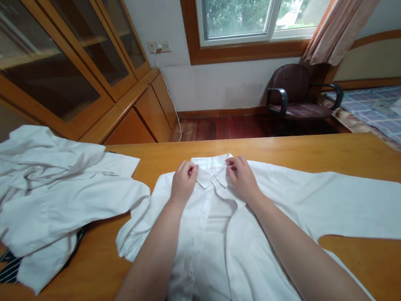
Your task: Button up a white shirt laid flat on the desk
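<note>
across the worktop (327,153) in front of you lay the white shirt (243,240), the piece you were busy with, front upward, its top away from you and its body running back toward you. to the left sat a heap of white clothes (60,200), crumpled and out of your grasp. as far as could be judged, the spreading-out of the shirt was only partly done: the sleeve on your right (359,202) reached out fairly flat to the edge of view, while the sleeve on your left (134,236) was bunched up beside the body. the front looked parted and rippled, and no deliberate fold showed in it, so straightening that bunched side and evening the front seemed to be what was left. your forearms (153,257) came up over the shirt from the near side and slanted inward, roughly mirroring each other. your left hand (185,180) and right hand (242,177) were at opposite sides of the collar (211,162), fingers curled nearly closed, each seeming to pinch its edge between thumb and fingertips; how much cloth either one had caught, you could not have told from this view.
</note>
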`<state>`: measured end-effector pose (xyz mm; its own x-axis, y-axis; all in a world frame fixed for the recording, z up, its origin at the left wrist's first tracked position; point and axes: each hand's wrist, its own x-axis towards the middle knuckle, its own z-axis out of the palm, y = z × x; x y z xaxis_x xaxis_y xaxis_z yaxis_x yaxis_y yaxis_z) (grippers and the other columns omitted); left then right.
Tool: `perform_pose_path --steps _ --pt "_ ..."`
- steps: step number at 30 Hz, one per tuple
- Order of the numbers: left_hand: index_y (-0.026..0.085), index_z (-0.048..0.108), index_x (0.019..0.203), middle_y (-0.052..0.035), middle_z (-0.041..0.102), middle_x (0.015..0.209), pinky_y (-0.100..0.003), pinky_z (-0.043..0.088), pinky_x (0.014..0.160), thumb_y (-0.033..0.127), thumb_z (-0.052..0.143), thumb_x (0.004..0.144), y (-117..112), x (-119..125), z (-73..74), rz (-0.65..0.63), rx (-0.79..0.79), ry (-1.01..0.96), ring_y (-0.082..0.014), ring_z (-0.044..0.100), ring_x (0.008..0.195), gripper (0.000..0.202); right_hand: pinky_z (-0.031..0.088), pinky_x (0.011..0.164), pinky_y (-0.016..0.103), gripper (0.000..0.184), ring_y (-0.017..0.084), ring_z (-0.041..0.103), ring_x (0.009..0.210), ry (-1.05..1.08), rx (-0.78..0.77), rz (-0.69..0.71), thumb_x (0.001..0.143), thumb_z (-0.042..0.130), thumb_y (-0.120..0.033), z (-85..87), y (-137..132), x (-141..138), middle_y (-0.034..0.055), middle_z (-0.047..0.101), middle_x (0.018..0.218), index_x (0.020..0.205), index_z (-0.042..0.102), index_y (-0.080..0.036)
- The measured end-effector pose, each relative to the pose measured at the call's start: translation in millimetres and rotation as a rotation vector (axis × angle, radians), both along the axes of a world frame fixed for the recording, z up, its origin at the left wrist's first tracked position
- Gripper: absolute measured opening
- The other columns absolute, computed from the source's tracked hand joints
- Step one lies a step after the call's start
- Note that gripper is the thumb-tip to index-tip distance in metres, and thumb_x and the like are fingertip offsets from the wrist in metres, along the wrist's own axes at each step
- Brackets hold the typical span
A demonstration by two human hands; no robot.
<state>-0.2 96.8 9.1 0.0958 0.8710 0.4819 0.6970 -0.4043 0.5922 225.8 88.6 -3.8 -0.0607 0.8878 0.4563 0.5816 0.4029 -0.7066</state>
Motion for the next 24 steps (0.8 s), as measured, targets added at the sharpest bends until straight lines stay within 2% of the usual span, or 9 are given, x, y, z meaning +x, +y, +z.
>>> perform_pose_path --steps 3,6,11,14,18,24 --pt "0.02 0.061 0.088 -0.0043 0.061 0.09 -0.036 0.046 0.088 0.029 0.047 0.1 -1.5 3.2 0.4 -0.116 -0.011 0.132 -0.0201 0.056 0.089 0.021 0.05 0.094 0.042 0.02 0.025 0.058 0.102 -0.101 0.037 0.061 0.091 0.052 -0.018 -0.1 0.3 -0.5 0.0108 0.059 0.106 0.105 0.066 -0.021" --pt "0.02 0.066 0.107 -0.0081 0.063 0.112 -0.041 0.043 0.102 0.03 0.049 0.098 -1.1 4.0 -4.4 -0.123 -0.001 0.241 -0.0235 0.054 0.109 0.021 0.047 0.101 0.046 0.024 0.028 0.056 0.113 -0.21 0.054 0.058 0.092 0.055 -0.023 -1.0 -0.4 -1.3 0.0134 0.06 0.12 0.112 0.067 -0.021" --pt "0.022 0.053 0.138 -0.0089 0.048 0.15 -0.053 0.026 0.119 0.035 0.045 0.1 -0.9 2.5 -11.8 -0.052 -0.159 0.457 -0.0287 0.034 0.144 0.041 0.035 0.114 0.049 0.04 0.031 0.045 0.134 -0.447 -0.036 0.0 0.096 0.052 -0.031 -3.1 -2.5 -0.3 0.016 0.053 0.143 0.132 0.059 -0.016" --pt "0.024 0.04 0.15 -0.0069 0.036 0.159 -0.058 0.018 0.122 0.039 0.04 0.102 -1.4 2.1 -12.3 -0.02 -0.248 0.535 -0.0288 0.025 0.15 0.051 0.028 0.117 0.054 0.049 0.033 0.035 0.143 -0.552 -0.099 -0.021 0.098 0.047 -0.035 -3.1 -3.6 1.0 0.0155 0.044 0.153 0.142 0.051 -0.013" --pt "0.024 0.031 0.155 -0.0056 0.028 0.163 -0.06 0.014 0.123 0.044 0.034 0.103 -1.5 1.5 -12.3 -0.011 -0.288 0.553 -0.0289 0.019 0.152 0.057 0.025 0.119 0.052 0.054 0.031 0.032 0.146 -0.608 -0.163 -0.035 0.101 0.042 -0.04 -3.3 -2.0 6.0 0.0131 0.036 0.159 0.148 0.044 -0.014" --pt "0.024 0.025 0.158 -0.0053 0.023 0.164 -0.061 0.011 0.123 0.05 0.03 0.103 0.1 0.3 -14.6 0.007 -0.32 0.558 -0.0295 0.015 0.153 0.061 0.022 0.121 0.051 0.056 0.03 0.031 0.148 -0.639 -0.232 -0.131 0.101 0.038 -0.042 -6.2 4.0 27.8 0.0109 0.037 0.158 0.15 0.042 -0.015"
